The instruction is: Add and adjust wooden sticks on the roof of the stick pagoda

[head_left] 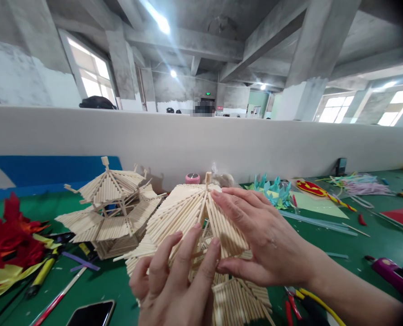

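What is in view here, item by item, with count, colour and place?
stick pagoda roof: one, pale wood, centre foreground, under both hands
finished stick pagoda: one, pale wood, left of centre on the table
table: one, green, across the lower frame
paper leaves: one pile, red and yellow, far left
phone: one, black, bottom edge left
pink tape roll: one, pink, behind the roof
paper flowers: a cluster, teal, right of centre
pliers: one, red handles, bottom right
partition wall: one, off-white, behind the table
left hand: fingers spread on the roof's near side
right hand: flat against the roof's right slope
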A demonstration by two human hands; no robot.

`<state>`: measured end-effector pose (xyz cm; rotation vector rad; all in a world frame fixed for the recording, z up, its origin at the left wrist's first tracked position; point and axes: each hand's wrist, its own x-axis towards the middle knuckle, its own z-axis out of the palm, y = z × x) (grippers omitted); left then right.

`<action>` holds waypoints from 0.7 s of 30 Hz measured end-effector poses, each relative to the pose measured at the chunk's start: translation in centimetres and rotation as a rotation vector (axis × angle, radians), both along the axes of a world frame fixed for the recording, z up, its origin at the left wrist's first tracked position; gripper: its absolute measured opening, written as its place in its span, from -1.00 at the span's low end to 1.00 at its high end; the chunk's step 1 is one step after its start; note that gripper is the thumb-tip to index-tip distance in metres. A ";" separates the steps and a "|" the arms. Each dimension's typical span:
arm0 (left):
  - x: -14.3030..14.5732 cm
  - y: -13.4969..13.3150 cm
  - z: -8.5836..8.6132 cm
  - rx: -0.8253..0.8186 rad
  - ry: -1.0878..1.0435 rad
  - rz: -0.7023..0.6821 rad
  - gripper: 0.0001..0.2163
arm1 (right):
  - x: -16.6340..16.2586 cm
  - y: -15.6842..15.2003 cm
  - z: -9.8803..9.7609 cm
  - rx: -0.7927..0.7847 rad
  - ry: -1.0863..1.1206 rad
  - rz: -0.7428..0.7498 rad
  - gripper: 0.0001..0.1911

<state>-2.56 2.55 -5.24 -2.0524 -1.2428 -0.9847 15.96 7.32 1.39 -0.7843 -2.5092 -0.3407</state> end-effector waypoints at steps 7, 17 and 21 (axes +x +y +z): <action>0.2 -0.1 0.2 -0.020 -0.118 -0.055 -0.72 | 0.0 -0.1 0.2 0.009 0.018 -0.005 -0.17; -0.2 -0.2 0.8 -0.028 0.048 -0.075 -0.69 | 0.0 -0.2 0.1 -0.002 0.035 -0.023 -0.18; -0.6 0.2 0.7 -0.034 0.131 -0.080 -0.66 | 0.1 -0.3 0.0 -0.002 0.039 -0.043 -0.17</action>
